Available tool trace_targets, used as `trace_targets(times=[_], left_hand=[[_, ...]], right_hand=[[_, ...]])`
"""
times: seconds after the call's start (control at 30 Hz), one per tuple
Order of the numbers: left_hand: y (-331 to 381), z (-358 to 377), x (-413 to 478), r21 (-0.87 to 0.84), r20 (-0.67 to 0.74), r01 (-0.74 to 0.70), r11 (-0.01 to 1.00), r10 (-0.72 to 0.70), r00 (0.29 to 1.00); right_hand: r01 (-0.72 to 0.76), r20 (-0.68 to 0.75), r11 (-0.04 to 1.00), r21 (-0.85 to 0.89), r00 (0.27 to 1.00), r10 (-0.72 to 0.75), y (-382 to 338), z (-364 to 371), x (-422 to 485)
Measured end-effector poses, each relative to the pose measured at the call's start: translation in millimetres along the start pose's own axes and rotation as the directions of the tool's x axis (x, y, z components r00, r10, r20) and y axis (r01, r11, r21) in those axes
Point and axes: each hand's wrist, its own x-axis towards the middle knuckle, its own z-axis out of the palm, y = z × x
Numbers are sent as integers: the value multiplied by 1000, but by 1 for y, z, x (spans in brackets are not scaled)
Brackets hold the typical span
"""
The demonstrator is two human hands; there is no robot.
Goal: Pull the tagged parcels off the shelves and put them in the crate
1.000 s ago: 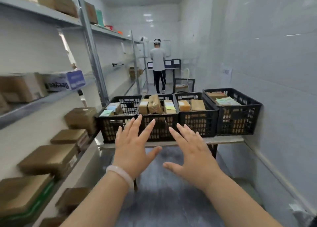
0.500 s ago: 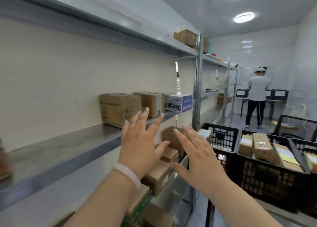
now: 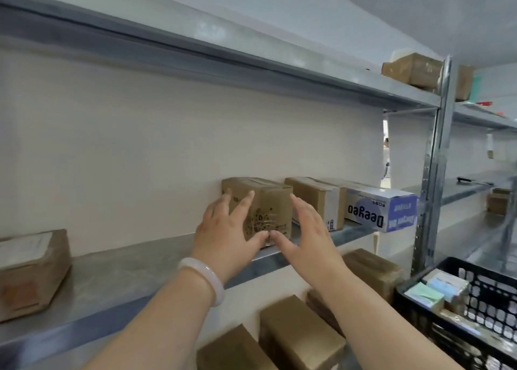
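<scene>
A brown cardboard parcel point(image 3: 270, 201) with dark print on its front stands on the middle metal shelf point(image 3: 126, 269). My left hand point(image 3: 226, 232) is spread at its left front and my right hand point(image 3: 305, 229) at its right front. Both hands have their fingers apart and their thumbs almost meet below the box front; neither grips it. A black plastic crate point(image 3: 464, 313) holding several parcels with coloured tags sits at the lower right.
On the same shelf stand a second brown box point(image 3: 316, 199) and a blue and white "Deeyeo" box point(image 3: 383, 213) to the right, and a taped brown parcel point(image 3: 30, 271) far left. More brown parcels point(image 3: 299, 333) lie on the shelf below. A metal upright point(image 3: 430, 173) rises at the right.
The view has turned left from the crates to the shelf. Both hands have moved up and forward to the brown parcel on the middle shelf.
</scene>
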Motion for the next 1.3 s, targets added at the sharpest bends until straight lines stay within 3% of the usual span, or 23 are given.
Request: trace_targets(times=[0.17,0.33,0.43,0.57,0.67,0.8,0.9,1.0,1.1,1.17,1.23,1.3], left_hand=[[11,21,30,-79,8,142,987,-141,990],[17,35,43,-297,-3,225,928,-236,972],[21,38,39,-400,-69,225,888,-274,959],[26,30,32,-416,-196,268,869,-373,907],[29,14,27,-429,-244,315,847,-444,862],[31,-7,24,-506,-187,398,765,-548,815],[35,-11,22,-563,-97,416,714,-558,824],[34,-10,17,-622,-103,394,676,-570,815],[27,-8,10,-721,-115,356,595,-609,785],[19,-7,5,-792,-99,310,526,-611,786],[14,-6,1,-853,-91,239,463,-584,806],[12,-4,-2,-877,-104,195,438,-570,815]], right_hand=[[-58,56,975,215,997,47,29,3,46],[-146,186,920,363,979,82,47,8,74],[-163,234,871,464,971,57,52,13,76],[-117,180,778,618,984,5,49,16,72],[-15,118,735,678,989,-89,43,16,64],[196,30,742,642,960,-279,32,18,50],[339,9,759,556,911,-412,24,16,45],[406,48,762,505,868,-495,21,14,46],[367,114,764,531,862,-494,19,14,51],[288,29,767,574,928,-371,19,17,55],[79,20,746,661,992,-124,19,20,61],[-157,199,663,732,980,12,17,21,65]])
